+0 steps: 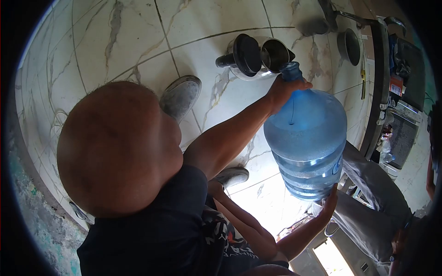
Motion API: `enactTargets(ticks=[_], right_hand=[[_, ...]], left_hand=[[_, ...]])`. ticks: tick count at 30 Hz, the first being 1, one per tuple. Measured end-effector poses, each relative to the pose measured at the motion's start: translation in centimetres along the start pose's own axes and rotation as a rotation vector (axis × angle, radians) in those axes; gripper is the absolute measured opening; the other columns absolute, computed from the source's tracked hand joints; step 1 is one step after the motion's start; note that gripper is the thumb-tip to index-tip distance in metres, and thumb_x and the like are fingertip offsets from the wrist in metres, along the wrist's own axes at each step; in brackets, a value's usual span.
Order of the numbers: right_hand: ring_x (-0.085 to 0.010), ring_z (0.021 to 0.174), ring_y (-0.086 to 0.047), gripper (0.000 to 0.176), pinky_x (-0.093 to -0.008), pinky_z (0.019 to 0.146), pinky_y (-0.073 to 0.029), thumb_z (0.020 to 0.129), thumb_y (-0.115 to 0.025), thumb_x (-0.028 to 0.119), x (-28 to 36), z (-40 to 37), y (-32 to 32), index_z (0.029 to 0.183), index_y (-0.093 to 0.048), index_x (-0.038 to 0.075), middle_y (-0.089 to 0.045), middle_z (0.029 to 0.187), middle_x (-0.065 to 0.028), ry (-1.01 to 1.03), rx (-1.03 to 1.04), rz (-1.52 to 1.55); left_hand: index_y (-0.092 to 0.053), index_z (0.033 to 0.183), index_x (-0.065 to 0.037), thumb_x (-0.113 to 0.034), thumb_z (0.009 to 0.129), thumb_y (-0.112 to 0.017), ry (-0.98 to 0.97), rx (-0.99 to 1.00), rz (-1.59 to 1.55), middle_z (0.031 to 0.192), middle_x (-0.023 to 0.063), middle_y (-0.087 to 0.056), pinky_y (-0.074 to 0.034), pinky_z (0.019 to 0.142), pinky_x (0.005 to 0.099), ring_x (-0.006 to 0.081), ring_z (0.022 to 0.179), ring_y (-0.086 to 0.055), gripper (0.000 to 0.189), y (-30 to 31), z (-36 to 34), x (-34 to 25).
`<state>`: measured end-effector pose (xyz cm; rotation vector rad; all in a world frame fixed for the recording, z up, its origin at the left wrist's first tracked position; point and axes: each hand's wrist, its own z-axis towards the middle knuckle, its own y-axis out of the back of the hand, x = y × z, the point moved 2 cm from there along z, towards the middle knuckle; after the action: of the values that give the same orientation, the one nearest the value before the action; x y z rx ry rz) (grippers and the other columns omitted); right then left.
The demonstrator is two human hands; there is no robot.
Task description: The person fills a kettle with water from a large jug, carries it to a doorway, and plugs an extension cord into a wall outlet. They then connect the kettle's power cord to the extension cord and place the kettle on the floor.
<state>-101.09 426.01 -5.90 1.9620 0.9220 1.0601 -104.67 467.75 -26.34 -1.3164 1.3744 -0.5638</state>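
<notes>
A large blue translucent water jug (306, 133) leans on a tilt, its neck toward the top of the view. My left hand (287, 91) is wrapped round the jug's neck. At the other end my right hand (328, 206) holds the jug's base, fingers along its edge. The jug's mouth overlaps the rim of a metal electric kettle (275, 54) on the floor. The black kettle lid (247, 55) is flipped up, with the handle to its left, and the kettle's inside shows. Water sits inside the jug.
A dark pan (349, 47) is near the tiled floor's right side. A dark-framed shelf (378, 83) holds several items. Another person's grey trousers (368, 188) are right beside the jug. Two shoes (181, 97) stand on the tiles. A rounded bare-skin shape fills the left.
</notes>
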Motion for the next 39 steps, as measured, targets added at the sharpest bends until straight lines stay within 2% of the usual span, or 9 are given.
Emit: enactTargets(ticks=[2, 5, 12, 17, 23, 28, 32, 36, 39], right_hand=[[-0.0254, 0.121, -0.055, 0.085, -0.0348, 0.106, -0.037, 0.097, -0.047, 0.063, 0.8, -1.3, 0.7, 0.136, -0.049, -0.013, -0.058, 0.133, -0.0194, 0.036, 0.004, -0.068], [-0.0245, 0.119, -0.055, 0.083, -0.0347, 0.104, -0.037, 0.098, -0.048, 0.062, 0.4, -1.6, 1.4, 0.135, -0.050, -0.013, -0.059, 0.132, -0.0187, -0.008, -0.003, -0.059], [-0.0244, 0.115, -0.056, 0.082, -0.0360, 0.102, -0.039, 0.099, -0.047, 0.060, 0.4, -2.0, 2.1, 0.133, -0.051, -0.014, -0.060, 0.130, -0.0195, -0.031, -0.022, -0.104], [-0.0271, 0.115, -0.057, 0.080, -0.0368, 0.103, -0.040, 0.100, -0.045, 0.059, 1.4, -2.5, 1.5, 0.132, -0.052, -0.014, -0.059, 0.131, -0.0211, 0.067, -0.030, -0.110], [-0.0289, 0.122, -0.053, 0.073, -0.0394, 0.106, -0.036, 0.102, -0.046, 0.051, 2.8, -3.3, 0.0, 0.138, -0.046, -0.012, -0.055, 0.135, -0.0214, -0.012, -0.059, -0.045], [-0.0287, 0.123, -0.052, 0.072, -0.0384, 0.107, -0.035, 0.103, -0.044, 0.050, -2.1, 1.2, -0.1, 0.139, -0.045, -0.013, -0.053, 0.139, -0.0206, 0.028, 0.026, 0.021], [-0.0297, 0.122, -0.055, 0.080, -0.0374, 0.103, -0.040, 0.100, -0.043, 0.060, -4.4, 4.1, -1.1, 0.139, -0.048, -0.010, -0.057, 0.136, -0.0214, 0.015, 0.008, -0.152], [-0.0252, 0.123, -0.052, 0.064, -0.0381, 0.104, -0.038, 0.103, -0.048, 0.046, -2.7, 3.0, -5.1, 0.141, -0.046, -0.007, -0.053, 0.137, -0.0161, -0.033, 0.090, 0.172], [-0.0239, 0.118, -0.054, 0.063, -0.0366, 0.101, -0.042, 0.102, -0.049, 0.048, -4.1, 3.8, -6.3, 0.143, -0.046, 0.000, -0.054, 0.136, -0.0120, -0.096, 0.131, 0.277]], left_hand=[[-0.061, 0.100, -0.002, -0.018, 0.079, -0.067, 0.021, 0.009, -0.023, 0.109, 0.0160, -0.069, -0.055, 0.089, 0.0438, 0.0261, 0.097, -0.066, 0.027, 0.0, -0.1, 0.5], [-0.060, 0.101, -0.002, -0.018, 0.079, -0.067, 0.049, 0.040, -0.092, 0.110, 0.0158, -0.068, -0.055, 0.089, 0.0440, 0.0265, 0.098, -0.066, 0.028, 0.0, -0.3, 0.9], [-0.058, 0.104, -0.003, -0.019, 0.079, -0.066, 0.049, 0.060, -0.102, 0.114, 0.0180, -0.066, -0.054, 0.092, 0.0451, 0.0292, 0.102, -0.064, 0.031, 0.5, 0.1, 1.3], [-0.059, 0.105, -0.003, -0.020, 0.079, -0.066, 0.038, 0.070, -0.124, 0.114, 0.0178, -0.066, -0.053, 0.093, 0.0451, 0.0291, 0.103, -0.064, 0.031, 0.8, 0.3, 1.2], [-0.060, 0.104, -0.003, -0.016, 0.080, -0.065, 0.058, 0.060, -0.148, 0.113, 0.0168, -0.067, -0.053, 0.093, 0.0446, 0.0282, 0.103, -0.064, 0.028, 0.7, 0.5, 0.9], [-0.061, 0.103, -0.003, -0.014, 0.078, -0.067, 0.021, 0.068, -0.068, 0.113, 0.0166, -0.068, -0.053, 0.093, 0.0446, 0.0275, 0.102, -0.064, 0.028, 0.9, 1.1, 1.0], [-0.061, 0.102, -0.003, -0.015, 0.077, -0.068, 0.005, 0.045, -0.011, 0.111, 0.0164, -0.069, -0.052, 0.094, 0.0431, 0.0264, 0.102, -0.065, 0.028, 0.8, 1.4, 0.8], [-0.061, 0.100, -0.004, -0.015, 0.076, -0.071, -0.033, 0.022, 0.154, 0.105, 0.0165, -0.071, -0.050, 0.096, 0.0410, 0.0243, 0.101, -0.066, 0.028, 0.1, 1.1, -0.3], [-0.061, 0.099, -0.003, -0.013, 0.073, -0.074, -0.036, 0.028, 0.178, 0.103, 0.0163, -0.072, -0.051, 0.095, 0.0399, 0.0236, 0.099, -0.067, 0.030, -1.1, 0.9, -0.8]])
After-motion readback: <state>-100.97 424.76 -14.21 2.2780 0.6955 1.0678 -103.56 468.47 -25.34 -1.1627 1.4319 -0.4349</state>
